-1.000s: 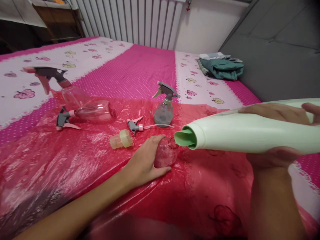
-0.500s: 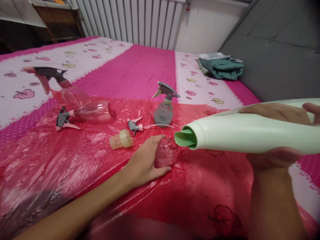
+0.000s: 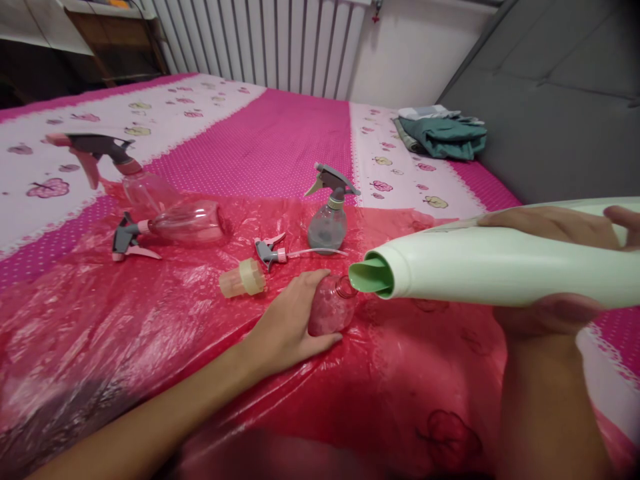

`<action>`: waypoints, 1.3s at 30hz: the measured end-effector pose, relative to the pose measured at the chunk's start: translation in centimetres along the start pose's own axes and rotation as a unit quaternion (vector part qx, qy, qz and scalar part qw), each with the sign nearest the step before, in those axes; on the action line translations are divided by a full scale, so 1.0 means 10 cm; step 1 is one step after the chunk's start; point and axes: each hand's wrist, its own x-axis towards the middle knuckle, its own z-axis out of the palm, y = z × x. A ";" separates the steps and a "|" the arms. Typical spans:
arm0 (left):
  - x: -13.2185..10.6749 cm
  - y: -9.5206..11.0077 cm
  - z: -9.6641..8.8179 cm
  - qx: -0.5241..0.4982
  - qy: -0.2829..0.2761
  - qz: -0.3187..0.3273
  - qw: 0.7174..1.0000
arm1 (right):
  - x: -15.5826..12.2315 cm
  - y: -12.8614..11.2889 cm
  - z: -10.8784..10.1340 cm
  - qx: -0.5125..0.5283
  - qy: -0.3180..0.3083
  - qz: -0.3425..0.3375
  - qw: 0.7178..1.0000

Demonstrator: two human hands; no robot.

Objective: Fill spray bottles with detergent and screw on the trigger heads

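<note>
My left hand [image 3: 295,321] is wrapped round a clear pink spray bottle [image 3: 333,308] with its top off, standing on red plastic sheeting. In my right hand [image 3: 547,267] lies a large pale green bottle [image 3: 450,270], tipped nearly level. Its green spout [image 3: 371,276] sits right at the pink bottle's mouth; whether liquid flows I cannot make out. A grey and pink spray head [image 3: 270,251] with a thin tube lies just behind my left hand. Left of that hand, a pale yellow cap-like cup [image 3: 243,279] rests on its side.
Behind the pink bottle stands a clear spray bottle [image 3: 327,225] with a grey head. Two pink spray bottles, one lying [image 3: 187,223] and one tilted [image 3: 150,190], are at the left. Folded clothes [image 3: 443,132] sit near the grey headboard [image 3: 555,100]. The red plastic sheeting [image 3: 125,333] is wrinkled.
</note>
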 end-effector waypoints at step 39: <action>0.01 0.03 -0.01 -0.006 -0.001 -0.006 1.000 | -0.01 0.02 -0.02 -0.008 0.001 0.045 0.999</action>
